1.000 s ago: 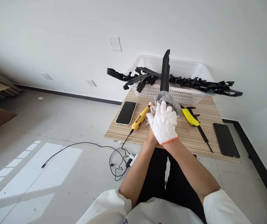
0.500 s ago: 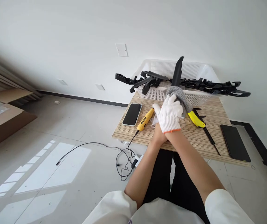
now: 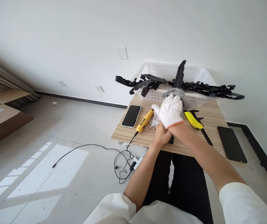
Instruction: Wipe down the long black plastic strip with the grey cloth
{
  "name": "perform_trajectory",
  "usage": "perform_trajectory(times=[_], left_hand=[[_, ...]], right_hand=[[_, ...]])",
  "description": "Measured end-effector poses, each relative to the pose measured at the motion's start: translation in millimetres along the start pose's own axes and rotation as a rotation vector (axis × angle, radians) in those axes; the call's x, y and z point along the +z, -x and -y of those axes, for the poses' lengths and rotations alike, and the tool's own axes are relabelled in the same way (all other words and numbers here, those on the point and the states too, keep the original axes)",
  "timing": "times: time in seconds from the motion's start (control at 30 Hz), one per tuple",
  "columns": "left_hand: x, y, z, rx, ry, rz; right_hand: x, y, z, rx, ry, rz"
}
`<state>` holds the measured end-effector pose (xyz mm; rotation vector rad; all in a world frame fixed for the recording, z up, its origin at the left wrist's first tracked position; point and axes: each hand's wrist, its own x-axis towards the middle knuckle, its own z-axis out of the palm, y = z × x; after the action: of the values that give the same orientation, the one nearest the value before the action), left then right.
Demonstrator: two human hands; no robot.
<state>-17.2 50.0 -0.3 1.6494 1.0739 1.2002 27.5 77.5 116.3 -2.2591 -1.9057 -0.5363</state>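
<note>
My right hand (image 3: 172, 110), in a white knit glove with an orange cuff, presses a grey cloth (image 3: 182, 94) around a long black plastic strip (image 3: 179, 74). The strip stands nearly upright above the striped wooden table (image 3: 147, 137) and leans a little to the right. My left hand (image 3: 162, 137) lies under the right one, mostly hidden, and grips the strip's lower end at the table's near edge. A bit of white fabric shows by its fingers.
A white mesh basket (image 3: 156, 67) at the table's far end carries several long black plastic parts (image 3: 208, 88). On the table lie a phone (image 3: 131, 115), a yellow corded tool (image 3: 144, 120), a yellow utility knife (image 3: 193, 119) and a second dark phone (image 3: 232, 144). A cable (image 3: 96, 146) trails over the floor; a cardboard box (image 3: 0, 121) sits far left.
My right hand and the cloth slid up the strip toward the basket. The strip now leans more to the right. My view shifted slightly.
</note>
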Motion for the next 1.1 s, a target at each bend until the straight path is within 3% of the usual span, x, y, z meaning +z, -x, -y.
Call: perform_trajectory(times=[0.13,0.27,0.37,0.53,0.67,0.77,0.87,0.9,0.97,1.1], left_hand=[[-1.0,6,-5,-0.130,0.046,0.061],[1.4,7,-7,-0.123,0.088,0.082],[-2.0,4,-5,-0.108,0.046,0.106],[-1.7,1,6,0.073,0.041,0.075],[26.9,14,8,0.020,0.132,-0.051],[45.8,22,3,-0.079,0.225,-0.146],[38.5,15,-1,-0.069,0.195,-0.175],[31.1,11,-1,-0.030,0.152,-0.128],[15.0,4,-1,0.014,0.035,-0.002],[1.5,1,-5,-0.047,-0.108,0.023]], right_hand=[[-5,-52,-18,-0.031,-0.054,0.022],[4,-61,-36,0.044,-0.088,-0.013],[13,-39,-37,0.111,-0.032,-0.029],[7,32,-17,0.015,-0.059,0.035],[-6,83,-7,-0.122,-0.070,0.183],[-9,98,-8,-0.233,-0.036,0.232],[-5,84,-15,-0.253,-0.044,0.213],[-2,73,-18,-0.227,-0.048,0.189],[6,43,-26,-0.124,-0.045,0.111],[21,-26,-42,0.052,-0.038,-0.039]])
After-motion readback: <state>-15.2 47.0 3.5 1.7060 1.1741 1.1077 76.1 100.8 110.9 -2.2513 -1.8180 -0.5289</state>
